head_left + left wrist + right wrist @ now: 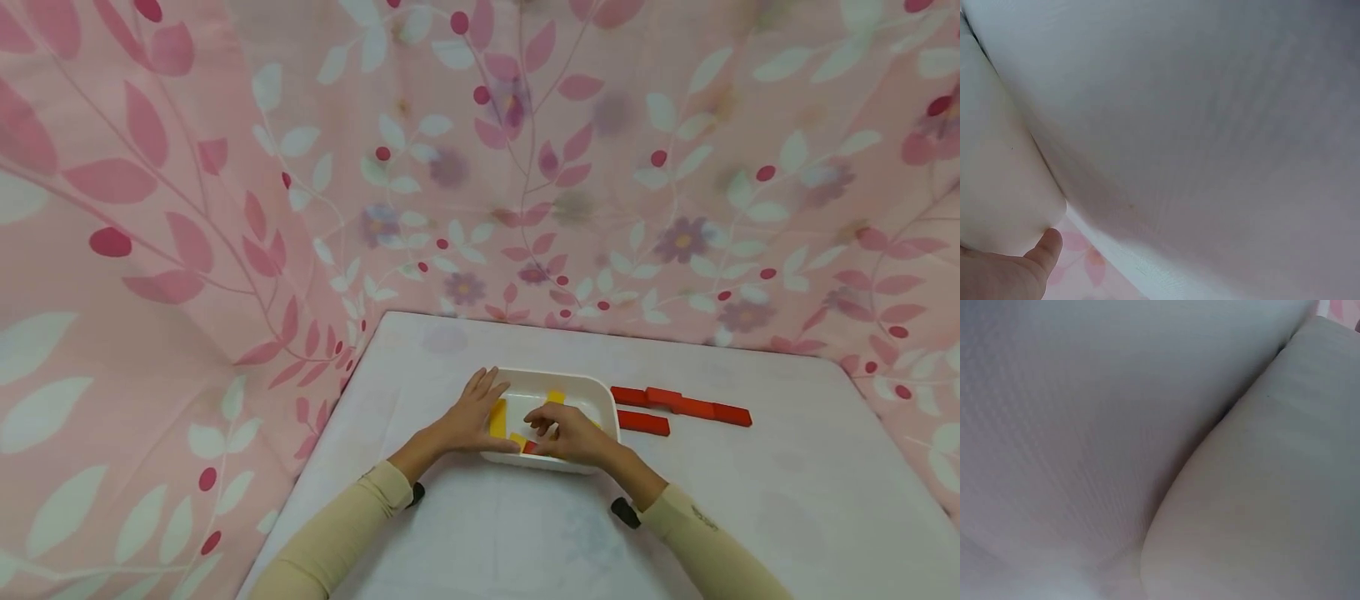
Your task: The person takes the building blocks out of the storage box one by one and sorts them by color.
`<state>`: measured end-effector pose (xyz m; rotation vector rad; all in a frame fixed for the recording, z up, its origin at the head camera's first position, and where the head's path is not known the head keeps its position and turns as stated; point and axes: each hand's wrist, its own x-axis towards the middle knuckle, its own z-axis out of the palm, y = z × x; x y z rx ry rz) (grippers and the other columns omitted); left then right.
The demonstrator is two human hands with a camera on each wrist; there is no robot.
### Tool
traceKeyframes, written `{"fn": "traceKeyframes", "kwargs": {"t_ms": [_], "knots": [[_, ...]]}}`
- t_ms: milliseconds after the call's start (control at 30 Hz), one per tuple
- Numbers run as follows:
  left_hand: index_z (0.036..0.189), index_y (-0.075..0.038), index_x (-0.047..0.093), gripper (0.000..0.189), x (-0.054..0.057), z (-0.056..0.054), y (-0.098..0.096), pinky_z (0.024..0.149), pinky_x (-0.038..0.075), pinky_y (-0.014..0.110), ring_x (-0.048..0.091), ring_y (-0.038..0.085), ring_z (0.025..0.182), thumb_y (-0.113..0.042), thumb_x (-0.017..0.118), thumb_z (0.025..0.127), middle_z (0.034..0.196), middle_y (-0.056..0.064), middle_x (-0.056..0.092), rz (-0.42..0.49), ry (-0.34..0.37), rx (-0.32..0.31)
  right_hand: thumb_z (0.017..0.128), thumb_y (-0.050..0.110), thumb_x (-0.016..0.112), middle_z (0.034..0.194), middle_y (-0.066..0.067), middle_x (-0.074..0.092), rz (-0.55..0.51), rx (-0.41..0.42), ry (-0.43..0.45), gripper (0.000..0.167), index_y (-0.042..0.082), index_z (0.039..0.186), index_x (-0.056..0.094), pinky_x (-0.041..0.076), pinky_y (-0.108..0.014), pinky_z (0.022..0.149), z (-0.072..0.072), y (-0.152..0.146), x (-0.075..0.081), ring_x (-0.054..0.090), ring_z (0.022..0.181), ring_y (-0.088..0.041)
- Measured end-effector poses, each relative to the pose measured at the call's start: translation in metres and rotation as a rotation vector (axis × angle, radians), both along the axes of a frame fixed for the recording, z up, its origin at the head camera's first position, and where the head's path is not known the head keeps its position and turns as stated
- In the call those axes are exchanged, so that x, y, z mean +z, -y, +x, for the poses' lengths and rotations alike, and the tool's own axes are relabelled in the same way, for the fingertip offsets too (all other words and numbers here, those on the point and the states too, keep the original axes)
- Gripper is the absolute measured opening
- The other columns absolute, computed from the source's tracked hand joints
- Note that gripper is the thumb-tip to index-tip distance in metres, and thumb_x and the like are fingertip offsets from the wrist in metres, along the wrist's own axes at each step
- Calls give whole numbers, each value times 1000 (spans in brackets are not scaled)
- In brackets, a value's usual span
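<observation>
A white tray point(592, 388) with rounded corners lies on the cloth-covered table, with yellow pieces point(497, 418) and a small red piece point(530, 447) inside. My left hand point(467, 421) rests at the tray's left end, its fingers spread along the far side and the thumb stretched along the near rim. In the left wrist view, a digit point(1046, 250) lies against the pale tray wall point(1010, 156). Over the tray, my right hand point(573, 433) bends its fingers, with the thumb close beside the red piece; I cannot tell whether it pinches that piece. The tray wall point(1260, 487) fills much of the right wrist view.
To the right of the tray lie red bars: a long row point(678, 403) of joined pieces and a shorter bar point(643, 422) in front of it. A pink floral curtain point(525, 208) hangs behind and to the left of the white table point(510, 533).
</observation>
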<state>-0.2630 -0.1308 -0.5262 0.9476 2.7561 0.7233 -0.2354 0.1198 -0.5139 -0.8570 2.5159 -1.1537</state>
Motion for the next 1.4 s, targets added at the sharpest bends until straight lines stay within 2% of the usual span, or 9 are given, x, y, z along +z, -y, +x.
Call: {"fn": "traceKeyframes", "kwargs": {"t_ms": [167,300,633,800,933,1067,1233,1400], "knots": [[157,-14,26,112,1,0,1,117,26,60,3,39,153,-70,73,72,166,18,9,3,-13,4,82,19,82,98,-4,66,32,29,-42,37,6,114,68,58,-27,77,-3,3,-2,62,86,-19],[157,-15,26,112,0,-2,2,118,26,60,3,40,153,-70,73,72,166,18,9,2,-24,8,82,20,82,97,-2,66,65,35,-32,31,9,107,68,57,-26,78,-7,4,-3,61,86,-17],[157,-13,25,113,-3,-3,-2,119,25,59,4,40,153,-68,75,72,166,18,8,-8,-42,5,81,25,83,96,-1,65,117,67,-64,37,8,111,69,54,-22,77,-11,0,-9,59,85,-14],[157,-13,25,112,-3,-2,-2,119,24,58,4,41,153,-68,75,72,166,17,8,-14,-39,9,82,24,82,96,-1,65,115,51,-40,35,9,110,69,54,-22,79,-12,0,-12,59,86,-12],[156,-12,27,112,-4,-2,-1,118,25,59,5,40,153,-70,73,72,166,18,10,-8,-39,10,83,24,81,96,1,67,124,38,-55,31,9,108,69,55,-23,80,-12,2,-15,59,85,-10],[156,-14,26,111,-4,-2,-2,118,25,59,3,37,154,-70,72,72,166,18,10,-6,-15,15,81,26,82,94,5,67,189,1,-94,33,11,108,70,54,-25,80,-11,2,-16,57,83,-9],[157,-15,24,112,-5,-1,-3,119,24,58,1,36,154,-71,72,73,167,15,7,-18,-2,20,78,25,85,97,7,68,254,-47,-80,38,12,111,71,53,-29,82,-9,2,-15,54,84,-9],[157,-14,25,111,-2,0,-1,119,25,58,2,36,154,-70,72,73,166,17,8,-19,-6,25,80,21,82,98,5,69,173,-46,-141,33,11,110,73,53,-25,76,-11,4,-13,55,84,-10]]}}
